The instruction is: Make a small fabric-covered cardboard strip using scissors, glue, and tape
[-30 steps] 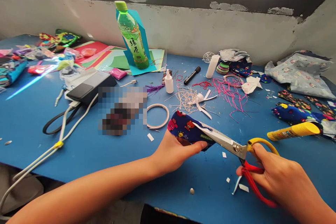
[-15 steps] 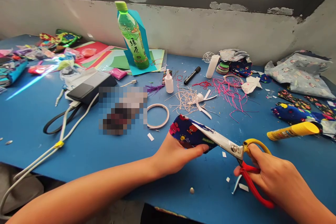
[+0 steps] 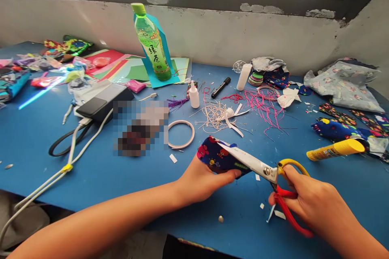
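Grasps navy bear-print fabric (image 3: 219, 162) in the left grip (image 3: 201, 180), yellow-and-red-handled scissors (image 3: 266, 170) in the right grip (image 3: 316, 197); seems mid-trim near the top edge; likely calls for steady fabric, closing blades.

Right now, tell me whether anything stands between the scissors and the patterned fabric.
Nothing visible does: the right hand holds the scissors with a blade over the patterned fabric, which the left hand grips.
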`<state>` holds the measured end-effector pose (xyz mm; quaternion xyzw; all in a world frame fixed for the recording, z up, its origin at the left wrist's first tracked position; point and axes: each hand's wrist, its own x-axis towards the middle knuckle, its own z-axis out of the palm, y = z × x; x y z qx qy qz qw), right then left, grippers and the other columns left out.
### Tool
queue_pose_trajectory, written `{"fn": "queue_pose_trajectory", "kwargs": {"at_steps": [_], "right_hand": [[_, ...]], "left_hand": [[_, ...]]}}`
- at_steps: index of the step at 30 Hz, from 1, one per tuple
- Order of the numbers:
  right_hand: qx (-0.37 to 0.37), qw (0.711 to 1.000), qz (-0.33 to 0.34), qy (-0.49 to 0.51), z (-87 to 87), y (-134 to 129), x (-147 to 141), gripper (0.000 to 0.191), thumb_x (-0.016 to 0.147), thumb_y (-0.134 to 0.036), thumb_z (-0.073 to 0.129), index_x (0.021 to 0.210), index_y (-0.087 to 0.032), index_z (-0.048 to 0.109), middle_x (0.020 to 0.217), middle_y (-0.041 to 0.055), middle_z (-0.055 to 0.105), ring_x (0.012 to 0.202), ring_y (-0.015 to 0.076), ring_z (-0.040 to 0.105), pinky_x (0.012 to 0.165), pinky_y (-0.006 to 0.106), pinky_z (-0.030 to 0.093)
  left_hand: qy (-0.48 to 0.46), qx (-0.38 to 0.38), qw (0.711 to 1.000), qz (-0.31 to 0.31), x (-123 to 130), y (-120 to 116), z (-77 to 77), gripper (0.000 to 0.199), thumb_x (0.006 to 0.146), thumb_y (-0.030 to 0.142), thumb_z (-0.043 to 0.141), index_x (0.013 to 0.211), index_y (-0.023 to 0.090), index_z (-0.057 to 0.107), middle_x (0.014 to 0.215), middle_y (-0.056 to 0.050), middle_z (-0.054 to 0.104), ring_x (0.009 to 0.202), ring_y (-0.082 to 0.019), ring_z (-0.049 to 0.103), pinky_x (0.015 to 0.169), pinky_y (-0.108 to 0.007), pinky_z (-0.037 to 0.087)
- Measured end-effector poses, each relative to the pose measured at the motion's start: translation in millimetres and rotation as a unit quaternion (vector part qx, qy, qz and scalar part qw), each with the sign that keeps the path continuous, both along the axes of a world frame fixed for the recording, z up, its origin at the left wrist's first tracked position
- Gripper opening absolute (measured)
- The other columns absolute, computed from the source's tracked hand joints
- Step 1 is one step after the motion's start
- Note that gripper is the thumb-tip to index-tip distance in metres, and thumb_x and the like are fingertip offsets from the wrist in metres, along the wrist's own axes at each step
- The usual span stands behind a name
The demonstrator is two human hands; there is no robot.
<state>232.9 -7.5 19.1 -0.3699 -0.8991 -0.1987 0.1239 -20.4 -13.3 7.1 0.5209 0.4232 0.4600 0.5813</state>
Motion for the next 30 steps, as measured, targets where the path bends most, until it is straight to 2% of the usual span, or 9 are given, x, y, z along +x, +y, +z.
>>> {"fn": "queue_pose_trajectory", "kwargs": {"at_steps": [7,11,14,18,27,30], "right_hand": [[-0.056,0.998,-0.016,0.018,-1.1,-2.0,-5.5,0.049,0.098,-0.064,0.015,0.088,-0.024,0.041,0.048,-0.006,0.057,0.036,0.0157,0.059,0.035,0.024,0.04],[-0.062,0.997,-0.029,0.024,-0.6,-2.6,-5.6,0.052,0.096,-0.067,0.017,0.091,-0.022,0.044,0.05,-0.004,0.059,0.037,0.0174,0.06,0.034,0.025,0.041],[-0.07,0.997,-0.031,0.031,-1.7,-3.0,-4.5,0.045,0.095,-0.064,0.03,0.092,-0.022,0.045,0.052,-0.0033,0.06,0.038,0.0188,0.061,0.035,0.026,0.04],[-0.088,0.995,-0.03,0.04,-1.6,-4.2,-4.9,0.039,0.09,-0.061,0.044,0.093,-0.023,0.044,0.052,-0.0048,0.059,0.038,0.0191,0.06,0.035,0.025,0.039],[-0.069,0.997,-0.02,0.032,0.5,-5.0,-8.8,0.047,0.094,-0.066,0.029,0.094,-0.022,0.044,0.052,-0.0038,0.058,0.038,0.0183,0.061,0.036,0.025,0.041],[-0.068,0.997,-0.018,0.029,-1.3,-4.8,-7.8,0.04,0.095,-0.061,0.033,0.091,-0.022,0.043,0.051,-0.0047,0.057,0.038,0.0174,0.06,0.035,0.024,0.039]], "left_hand": [[-0.006,-0.01,1.0,0.007,1.6,0.6,6.1,0.007,0.072,0.018,0.073,0.078,0.014,0.071,0.071,-0.003,0.072,0.067,-0.015,0.067,0.063,-0.023,0.056],[-0.009,0.001,1.0,-0.003,1.6,-1.7,2.0,0.013,0.073,0.019,0.074,0.085,0.015,0.073,0.081,-0.004,0.075,0.075,-0.018,0.07,0.071,-0.026,0.059],[-0.001,0.008,1.0,-0.001,1.9,-2.1,-0.1,0.016,0.073,0.02,0.075,0.088,0.015,0.074,0.086,-0.005,0.077,0.08,-0.02,0.071,0.076,-0.03,0.06],[-0.008,0.001,1.0,-0.01,3.0,-1.2,4.1,0.015,0.074,0.021,0.074,0.087,0.014,0.075,0.084,-0.007,0.077,0.077,-0.021,0.072,0.072,-0.03,0.061],[0.01,0.034,0.999,-0.012,4.6,-1.7,7.6,0.015,0.076,0.02,0.072,0.087,0.012,0.075,0.084,-0.008,0.077,0.075,-0.02,0.07,0.072,-0.029,0.059],[0.008,0.038,0.999,-0.012,4.2,-2.6,6.4,0.015,0.076,0.02,0.071,0.088,0.012,0.074,0.085,-0.008,0.077,0.074,-0.019,0.069,0.073,-0.028,0.059]]}}
